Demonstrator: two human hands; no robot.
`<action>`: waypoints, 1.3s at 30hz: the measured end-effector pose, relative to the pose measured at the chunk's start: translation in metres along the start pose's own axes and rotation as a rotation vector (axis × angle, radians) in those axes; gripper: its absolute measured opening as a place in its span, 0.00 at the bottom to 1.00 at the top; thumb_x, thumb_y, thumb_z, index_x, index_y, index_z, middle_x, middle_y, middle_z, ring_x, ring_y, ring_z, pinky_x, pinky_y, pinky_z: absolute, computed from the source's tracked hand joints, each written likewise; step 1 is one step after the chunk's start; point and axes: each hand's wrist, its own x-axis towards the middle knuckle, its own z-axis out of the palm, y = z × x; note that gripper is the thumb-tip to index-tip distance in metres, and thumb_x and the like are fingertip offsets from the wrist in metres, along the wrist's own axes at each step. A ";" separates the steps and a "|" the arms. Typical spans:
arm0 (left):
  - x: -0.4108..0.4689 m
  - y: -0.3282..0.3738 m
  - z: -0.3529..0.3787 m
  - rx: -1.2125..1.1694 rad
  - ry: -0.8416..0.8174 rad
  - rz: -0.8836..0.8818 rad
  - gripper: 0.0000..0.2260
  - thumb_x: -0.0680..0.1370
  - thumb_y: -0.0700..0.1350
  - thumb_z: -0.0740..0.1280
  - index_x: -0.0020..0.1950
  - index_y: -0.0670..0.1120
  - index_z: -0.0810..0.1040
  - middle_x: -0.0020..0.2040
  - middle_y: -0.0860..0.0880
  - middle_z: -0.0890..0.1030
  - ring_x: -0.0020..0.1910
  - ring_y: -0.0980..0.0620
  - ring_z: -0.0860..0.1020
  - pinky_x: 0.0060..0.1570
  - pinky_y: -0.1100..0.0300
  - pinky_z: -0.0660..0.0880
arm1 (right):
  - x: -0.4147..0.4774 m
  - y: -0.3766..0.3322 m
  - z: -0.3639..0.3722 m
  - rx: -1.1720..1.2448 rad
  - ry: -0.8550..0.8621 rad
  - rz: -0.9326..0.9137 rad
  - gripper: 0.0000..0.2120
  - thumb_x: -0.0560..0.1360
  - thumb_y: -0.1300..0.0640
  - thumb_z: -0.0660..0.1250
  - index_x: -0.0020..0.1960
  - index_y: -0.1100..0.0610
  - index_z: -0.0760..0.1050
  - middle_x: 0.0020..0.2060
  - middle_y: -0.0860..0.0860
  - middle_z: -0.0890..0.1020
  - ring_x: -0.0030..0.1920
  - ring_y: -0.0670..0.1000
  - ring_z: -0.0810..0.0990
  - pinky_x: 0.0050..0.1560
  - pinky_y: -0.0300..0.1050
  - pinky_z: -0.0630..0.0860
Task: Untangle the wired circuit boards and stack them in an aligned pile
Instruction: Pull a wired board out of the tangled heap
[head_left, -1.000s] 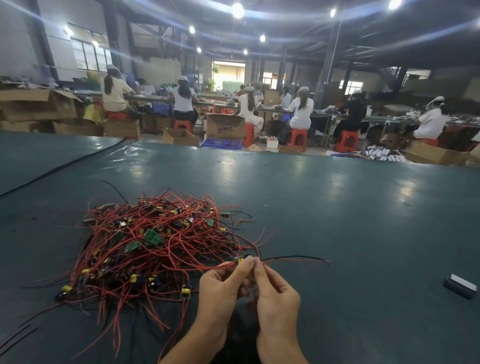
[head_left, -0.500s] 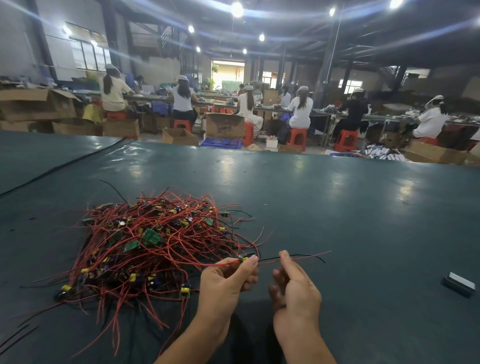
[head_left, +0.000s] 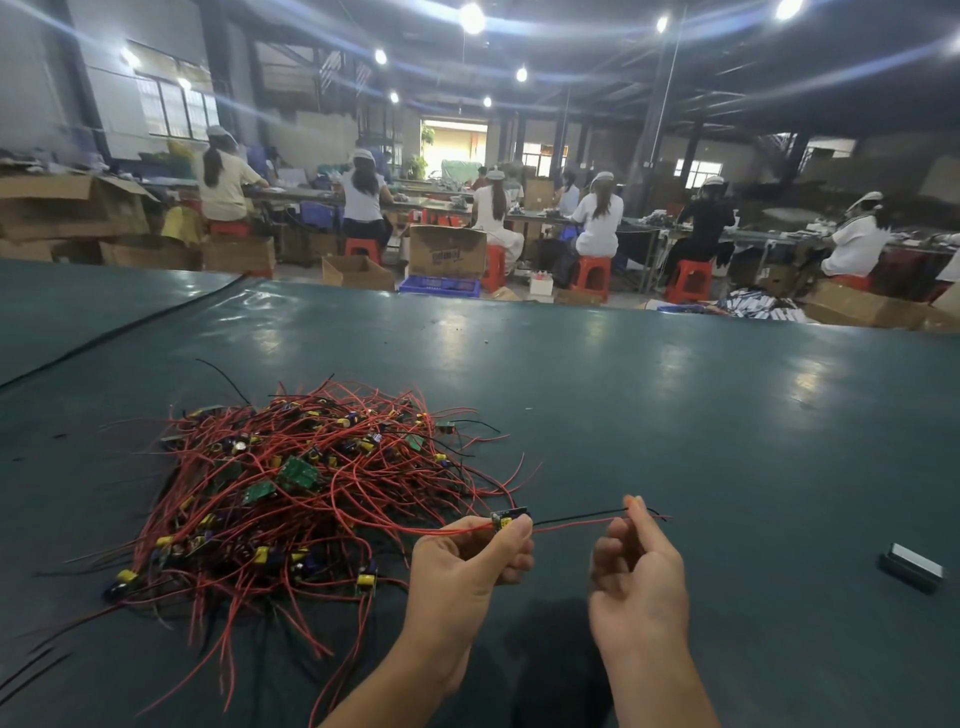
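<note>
A tangled heap of small circuit boards (head_left: 291, 483) with red and black wires lies on the dark green table (head_left: 675, 415), left of centre. My left hand (head_left: 467, 566) pinches one small circuit board (head_left: 510, 517) just right of the heap, a red wire still running from it back into the tangle. The board's black and red wires (head_left: 576, 521) stretch rightwards to my right hand (head_left: 636, 571), whose fingertips pinch them near their ends.
A small dark rectangular block (head_left: 912, 565) lies on the table at the right. Beyond the table's far edge stand cardboard boxes (head_left: 448, 251), red stools and several seated workers at benches.
My hands, close together a second ago, have drawn apart. The right hand slid rightwards along the black and red wires, pulling them straight out from the board held in my left hand.
</note>
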 end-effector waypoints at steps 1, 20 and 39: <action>0.000 0.000 0.000 -0.002 0.002 -0.004 0.11 0.64 0.49 0.76 0.34 0.41 0.83 0.32 0.43 0.81 0.30 0.52 0.77 0.33 0.64 0.75 | 0.001 -0.001 0.000 0.026 -0.011 0.002 0.06 0.77 0.59 0.69 0.42 0.56 0.77 0.25 0.46 0.76 0.21 0.41 0.73 0.22 0.30 0.69; 0.005 -0.002 -0.013 -0.060 0.061 -0.107 0.17 0.62 0.52 0.78 0.41 0.39 0.85 0.41 0.37 0.84 0.39 0.46 0.82 0.42 0.57 0.79 | -0.033 0.052 0.010 -0.325 -0.216 0.070 0.07 0.65 0.56 0.75 0.35 0.60 0.86 0.32 0.59 0.85 0.28 0.51 0.82 0.26 0.40 0.77; 0.003 0.000 -0.009 0.016 0.008 -0.086 0.13 0.64 0.49 0.76 0.39 0.40 0.85 0.41 0.39 0.85 0.39 0.48 0.84 0.40 0.63 0.79 | -0.021 0.042 0.010 -0.236 -0.090 0.050 0.08 0.75 0.64 0.70 0.38 0.64 0.80 0.26 0.54 0.81 0.22 0.45 0.77 0.20 0.34 0.70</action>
